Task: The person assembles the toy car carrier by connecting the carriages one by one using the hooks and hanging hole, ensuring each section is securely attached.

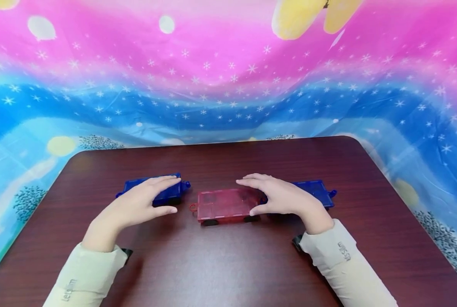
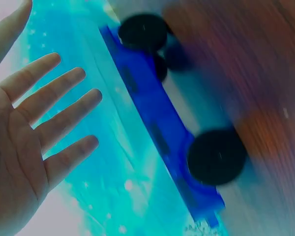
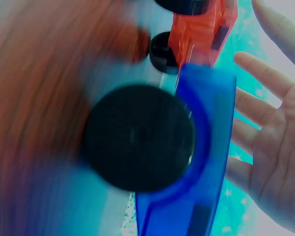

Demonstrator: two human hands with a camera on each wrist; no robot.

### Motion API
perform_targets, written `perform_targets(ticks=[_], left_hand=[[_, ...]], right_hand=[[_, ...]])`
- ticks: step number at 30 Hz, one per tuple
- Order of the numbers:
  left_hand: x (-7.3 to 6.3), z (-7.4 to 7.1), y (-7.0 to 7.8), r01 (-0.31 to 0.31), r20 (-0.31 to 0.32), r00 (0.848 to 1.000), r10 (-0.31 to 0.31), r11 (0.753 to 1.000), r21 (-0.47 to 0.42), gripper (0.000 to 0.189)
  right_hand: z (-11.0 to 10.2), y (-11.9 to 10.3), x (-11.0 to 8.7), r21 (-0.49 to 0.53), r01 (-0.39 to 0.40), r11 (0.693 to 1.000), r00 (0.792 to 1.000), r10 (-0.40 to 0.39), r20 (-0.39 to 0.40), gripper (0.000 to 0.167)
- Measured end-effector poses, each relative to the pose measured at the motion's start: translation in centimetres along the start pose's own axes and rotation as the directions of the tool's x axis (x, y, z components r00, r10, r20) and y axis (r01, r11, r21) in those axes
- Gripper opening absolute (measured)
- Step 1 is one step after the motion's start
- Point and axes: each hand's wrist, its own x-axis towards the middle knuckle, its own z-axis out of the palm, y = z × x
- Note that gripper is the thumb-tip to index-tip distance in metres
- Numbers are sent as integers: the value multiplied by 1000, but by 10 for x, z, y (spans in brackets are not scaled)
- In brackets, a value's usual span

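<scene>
Three see-through toy wagons with black wheels stand in a rough row on the table. My left hand (image 1: 134,204) is over the left blue wagon (image 1: 170,195), fingers straight and thumb apart. In the left wrist view, that hand's bare palm faces the side of the blue wagon (image 2: 142,108). In the middle stands a red wagon (image 1: 224,204), its hook pointing left toward the blue one, with a gap between them. My right hand (image 1: 283,196), also with straight fingers, partly covers the right blue wagon (image 1: 316,192) and the red wagon's right end, hiding where those two meet.
The dark wooden table (image 1: 220,264) has rounded far corners. Behind it and along its sides hangs a pink and blue cloth (image 1: 220,94) with snowflakes. A black wrist strap piece (image 1: 298,243) shows at the right sleeve.
</scene>
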Motion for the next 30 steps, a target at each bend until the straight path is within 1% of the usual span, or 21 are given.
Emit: perform_targets(ticks=[6, 11, 14, 22, 26, 30], left_hand=[[-3, -8, -20, 35, -19, 999, -34, 999, 16, 76], [-3, -8, -38, 60, -15, 998, -60, 998, 13, 79], [-1, -7, -46, 63, -12, 998, -62, 998, 12, 81], [5, -3, -56, 83, 17, 996, -83, 997, 13, 85], [7, -2, -58, 88, 27, 996, -88, 996, 10, 85], [8, 0, -60, 91, 42, 995, -92, 996, 7, 84]], right_hand=[[4, -9, 13, 11, 44, 999, 999, -45, 17, 77], [8, -16, 23, 25, 68, 997, 997, -69, 44, 77], [10, -20, 28, 27, 69, 997, 996, -70, 60, 78], [15, -27, 36, 60, 102, 993, 989, -108, 106, 78], [17, -29, 37, 70, 90, 994, 987, -98, 129, 80], [18, -31, 36, 56, 66, 996, 987, -74, 146, 81]])
